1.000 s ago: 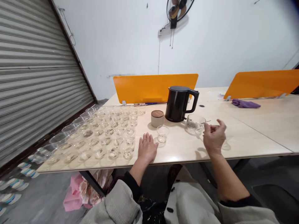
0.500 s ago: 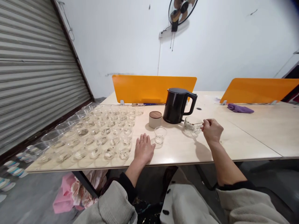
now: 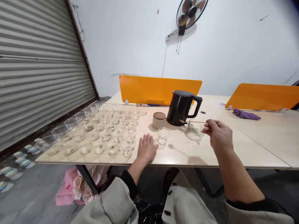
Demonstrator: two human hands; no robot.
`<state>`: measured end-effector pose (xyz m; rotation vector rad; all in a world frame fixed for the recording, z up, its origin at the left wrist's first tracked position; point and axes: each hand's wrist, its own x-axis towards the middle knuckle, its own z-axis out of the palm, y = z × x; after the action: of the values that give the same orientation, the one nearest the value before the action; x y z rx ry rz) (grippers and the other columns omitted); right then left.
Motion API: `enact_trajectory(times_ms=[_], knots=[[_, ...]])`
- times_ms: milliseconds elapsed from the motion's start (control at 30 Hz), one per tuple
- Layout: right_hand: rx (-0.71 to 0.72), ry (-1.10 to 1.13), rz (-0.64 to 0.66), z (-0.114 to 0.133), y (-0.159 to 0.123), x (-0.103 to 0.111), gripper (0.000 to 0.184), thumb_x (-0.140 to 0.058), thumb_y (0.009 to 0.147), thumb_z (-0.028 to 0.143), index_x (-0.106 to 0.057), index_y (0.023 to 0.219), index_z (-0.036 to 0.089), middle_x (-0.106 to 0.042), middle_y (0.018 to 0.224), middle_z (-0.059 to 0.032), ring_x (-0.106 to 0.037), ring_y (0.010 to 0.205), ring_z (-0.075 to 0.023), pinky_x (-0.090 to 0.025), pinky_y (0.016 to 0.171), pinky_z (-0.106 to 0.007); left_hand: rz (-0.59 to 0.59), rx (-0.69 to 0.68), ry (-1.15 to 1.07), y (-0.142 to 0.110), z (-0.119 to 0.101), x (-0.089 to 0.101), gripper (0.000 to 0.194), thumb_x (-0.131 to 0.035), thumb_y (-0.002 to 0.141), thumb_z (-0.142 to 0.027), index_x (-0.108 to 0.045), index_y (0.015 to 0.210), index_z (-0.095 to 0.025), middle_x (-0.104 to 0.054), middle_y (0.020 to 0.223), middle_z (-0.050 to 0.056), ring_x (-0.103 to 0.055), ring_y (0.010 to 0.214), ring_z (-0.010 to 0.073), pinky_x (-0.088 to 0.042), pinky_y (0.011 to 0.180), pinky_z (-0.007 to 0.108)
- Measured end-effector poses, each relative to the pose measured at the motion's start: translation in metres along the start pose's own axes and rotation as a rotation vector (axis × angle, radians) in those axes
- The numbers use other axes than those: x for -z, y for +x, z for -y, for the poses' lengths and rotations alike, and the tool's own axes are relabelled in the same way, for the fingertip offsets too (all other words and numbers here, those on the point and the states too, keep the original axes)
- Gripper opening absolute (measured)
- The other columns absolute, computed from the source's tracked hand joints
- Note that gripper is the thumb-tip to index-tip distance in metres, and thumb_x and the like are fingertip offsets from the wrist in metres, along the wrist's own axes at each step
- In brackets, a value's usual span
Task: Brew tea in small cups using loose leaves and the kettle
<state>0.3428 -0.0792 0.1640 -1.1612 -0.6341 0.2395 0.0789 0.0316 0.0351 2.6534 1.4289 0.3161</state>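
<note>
My right hand [image 3: 219, 134] pinches the thin handle of a small spoon [image 3: 183, 121], held level in the air. The spoon's bowl points left, in front of the kettle's lower part; what it carries is too small to tell. Below the handle a ribbed glass cup [image 3: 194, 128] rests on a clear saucer. Flat on the table with fingers out lies my left hand [image 3: 147, 150], holding nothing. Just right of its thumb stands a clear plastic cup [image 3: 163, 136]. Behind that is a pale canister [image 3: 158, 123] with a wooden lid.
Several clear cups [image 3: 106, 137] with dark bits in them stand in rows across the left of the table [image 3: 177, 155]. A black electric kettle [image 3: 181, 107] is behind the glass cup. Orange dividers [image 3: 156, 90] line the back, and a purple cloth [image 3: 246, 114] lies at right.
My right hand has lifted the spoon out of the glass cup and its bowl now hangs up and left of it. My left hand stays flat. The view has turned slightly left.
</note>
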Motion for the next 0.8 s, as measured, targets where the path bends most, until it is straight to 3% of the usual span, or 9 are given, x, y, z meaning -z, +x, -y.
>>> enact_trajectory(times_ms=[167,367,467,533,800], knots=[[0.014,-0.116,0.246,-0.014,-0.027,-0.036,0.031,-0.081,0.077,0.045,-0.069,0.081,0.017,-0.065,0.068,0.0011,-0.059,0.048,-0.0096,-0.054,0.049,-0.023,-0.002,-0.001,-0.015,-0.001,0.000,0.002,0.069,-0.032,0.106,-0.047,-0.032,0.161,-0.006,-0.025,0.171,0.018,-0.018,0.160,0.0343,-0.017,0.131,0.053],[0.368,-0.621,0.562,-0.027,-0.047,-0.062,0.018,-0.059,0.093,0.035,-0.069,0.088,0.021,-0.064,0.060,0.0017,-0.065,0.054,-0.0143,-0.050,0.062,-0.026,0.006,-0.007,-0.029,-0.001,0.000,0.004,0.068,-0.033,0.105,-0.047,-0.033,0.161,-0.007,-0.026,0.171,0.017,-0.019,0.160,0.0358,-0.017,0.130,0.054],[0.403,-0.738,0.712,-0.028,-0.051,-0.074,0.019,-0.054,0.093,0.030,-0.067,0.083,0.021,-0.064,0.061,0.0012,-0.064,0.054,-0.0139,-0.046,0.060,-0.026,0.000,-0.009,-0.032,-0.001,0.000,0.005,0.067,-0.033,0.105,-0.046,-0.034,0.160,-0.007,-0.027,0.171,0.018,-0.020,0.160,0.0363,-0.018,0.130,0.055],[0.363,-0.739,0.751,-0.029,-0.050,-0.080,0.020,-0.053,0.093,0.031,-0.066,0.082,0.021,-0.065,0.063,0.0008,-0.064,0.054,-0.0139,-0.044,0.058,-0.025,-0.004,-0.013,-0.033,-0.002,-0.001,0.006,0.066,-0.034,0.105,-0.046,-0.036,0.160,-0.007,-0.027,0.171,0.018,-0.021,0.160,0.0365,-0.019,0.130,0.055],[0.308,-0.821,0.687,-0.030,-0.043,-0.087,0.019,-0.053,0.093,0.032,-0.064,0.080,0.022,-0.063,0.056,0.0024,-0.064,0.052,-0.0142,-0.043,0.056,-0.024,-0.021,-0.022,-0.036,-0.003,0.000,0.005,0.065,-0.035,0.105,-0.046,-0.038,0.159,-0.008,-0.029,0.170,0.018,-0.021,0.159,0.0372,-0.018,0.130,0.056]])
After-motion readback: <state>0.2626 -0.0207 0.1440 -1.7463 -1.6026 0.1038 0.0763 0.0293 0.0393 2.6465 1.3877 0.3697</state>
